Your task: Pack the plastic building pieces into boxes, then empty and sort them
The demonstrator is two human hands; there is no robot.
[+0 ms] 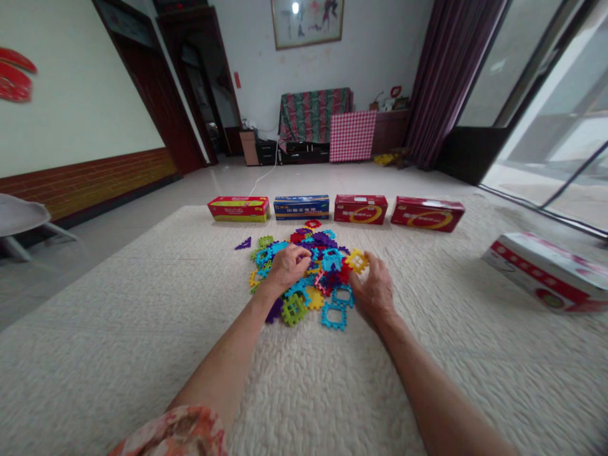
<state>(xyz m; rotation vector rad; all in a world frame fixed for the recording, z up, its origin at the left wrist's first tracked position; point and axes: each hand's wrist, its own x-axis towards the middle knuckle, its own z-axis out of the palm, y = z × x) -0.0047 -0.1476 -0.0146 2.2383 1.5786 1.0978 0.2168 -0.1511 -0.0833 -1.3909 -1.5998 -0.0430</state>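
Note:
A heap of colourful plastic interlocking building pieces (332,259) lies on the quilted mat. My right hand (376,288), at the heap's right side, has a yellow window-shaped piece (356,260) between thumb and fingers. Over the left part of the heap, my left hand (287,269) has its fingers closed together; whether a piece is in them is hidden. Nearest me are a green window-shaped piece (294,309) and a blue open frame piece (334,305). A purple triangular piece (244,243) lies apart at the left.
Behind the heap stand a red and yellow-green box (239,209), a blue box (301,208) and two dark red boxes (361,209). At the right is a white and red box (546,269). A pale stool (21,215) stands at the left beyond the quilted mat (156,297).

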